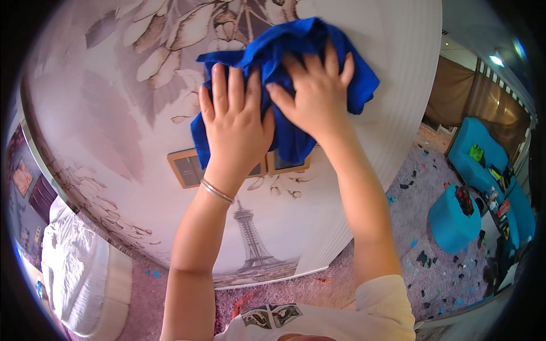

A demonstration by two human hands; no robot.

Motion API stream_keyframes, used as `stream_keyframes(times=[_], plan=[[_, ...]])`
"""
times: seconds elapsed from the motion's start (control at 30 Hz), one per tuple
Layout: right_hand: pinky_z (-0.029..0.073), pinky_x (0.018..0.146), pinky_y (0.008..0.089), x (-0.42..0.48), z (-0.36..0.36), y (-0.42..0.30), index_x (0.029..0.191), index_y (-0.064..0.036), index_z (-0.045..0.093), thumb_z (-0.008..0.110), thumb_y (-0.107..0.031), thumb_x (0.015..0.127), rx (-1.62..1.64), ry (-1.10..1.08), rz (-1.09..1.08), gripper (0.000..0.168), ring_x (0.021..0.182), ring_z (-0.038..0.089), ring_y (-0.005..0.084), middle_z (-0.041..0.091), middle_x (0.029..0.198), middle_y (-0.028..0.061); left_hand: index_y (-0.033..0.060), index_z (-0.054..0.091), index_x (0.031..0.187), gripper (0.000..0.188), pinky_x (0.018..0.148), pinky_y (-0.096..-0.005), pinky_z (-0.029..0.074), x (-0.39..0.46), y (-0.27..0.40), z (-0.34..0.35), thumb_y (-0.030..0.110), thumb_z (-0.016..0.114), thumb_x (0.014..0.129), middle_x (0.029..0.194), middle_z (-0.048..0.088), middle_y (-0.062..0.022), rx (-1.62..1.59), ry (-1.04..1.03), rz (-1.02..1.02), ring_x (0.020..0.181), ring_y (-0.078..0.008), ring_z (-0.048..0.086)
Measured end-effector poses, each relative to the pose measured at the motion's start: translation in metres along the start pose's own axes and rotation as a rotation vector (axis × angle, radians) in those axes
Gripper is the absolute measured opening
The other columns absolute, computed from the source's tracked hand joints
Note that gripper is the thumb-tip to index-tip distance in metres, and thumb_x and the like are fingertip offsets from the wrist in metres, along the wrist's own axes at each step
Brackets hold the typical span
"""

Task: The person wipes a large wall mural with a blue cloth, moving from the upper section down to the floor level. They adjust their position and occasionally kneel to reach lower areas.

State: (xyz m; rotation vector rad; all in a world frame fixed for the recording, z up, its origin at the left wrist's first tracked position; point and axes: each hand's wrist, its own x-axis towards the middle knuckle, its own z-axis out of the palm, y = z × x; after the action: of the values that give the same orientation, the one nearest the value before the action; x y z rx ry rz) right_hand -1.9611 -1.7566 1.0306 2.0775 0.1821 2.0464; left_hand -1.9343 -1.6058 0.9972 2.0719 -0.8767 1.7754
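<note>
A crumpled blue cloth (273, 47) lies flat against a wall with a printed mural (170, 106) of flowers and the Eiffel Tower. Both of my hands press on it with fingers spread. My left hand (236, 115), with a silver bracelet (216, 192) at the wrist, is on the cloth's left part. My right hand (318, 91) is on its upper right part, fingertips partly in the folds. Just below the cloth is a framed wall switch panel (183, 168), partly covered by the cloth and my left hand.
At the left stands a bed with white bedding (70, 264). To the right, a blue sofa (473, 145) and a round blue ottoman (454, 219) hold assorted items. Small scraps lie scattered on the purplish carpet (409, 238).
</note>
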Motion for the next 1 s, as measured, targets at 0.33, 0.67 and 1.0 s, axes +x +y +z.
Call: stream_keyframes(times=[0.33, 0.67, 1.0], plan=[[0.016, 0.104, 0.0630, -0.075, -0.010, 0.090, 0.115, -0.008, 0.064, 0.057, -0.043, 0.080, -0.145, -0.048, 0.215, 0.049, 0.128, 0.034, 0.0453, 0.054, 0.122, 0.0119, 0.0025, 0.052, 0.128, 0.049, 0.109, -0.0524, 0.025, 0.005, 0.108, 0.050, 0.020, 0.052, 0.081, 0.135, 0.045, -0.0186, -0.110, -0.031, 0.100, 0.131, -0.0390, 0.036], [0.028, 0.089, 0.0479, -0.125, -0.026, 0.120, 0.092, -0.019, 0.071, 0.061, -0.042, 0.073, -0.110, -0.058, 0.032, 0.031, 0.111, 0.042, 0.0360, 0.058, 0.105, 0.0052, -0.0025, 0.051, 0.125, 0.052, 0.105, -0.0579, 0.025, -0.056, 0.162, 0.085, 0.020, 0.054, 0.078, 0.127, 0.047, -0.0244, -0.146, -0.069, 0.039, 0.126, -0.0463, 0.038], [0.025, 0.097, 0.0532, -0.065, -0.029, 0.199, 0.104, -0.013, 0.067, 0.064, -0.052, 0.069, -0.210, 0.115, 0.212, 0.052, 0.118, 0.038, 0.0409, 0.061, 0.109, 0.0054, 0.0143, 0.050, 0.134, 0.065, 0.103, -0.0603, 0.026, 0.036, 0.191, 0.085, 0.038, 0.065, 0.075, 0.133, 0.045, -0.0114, -0.089, 0.047, 0.060, 0.123, -0.0387, 0.039]])
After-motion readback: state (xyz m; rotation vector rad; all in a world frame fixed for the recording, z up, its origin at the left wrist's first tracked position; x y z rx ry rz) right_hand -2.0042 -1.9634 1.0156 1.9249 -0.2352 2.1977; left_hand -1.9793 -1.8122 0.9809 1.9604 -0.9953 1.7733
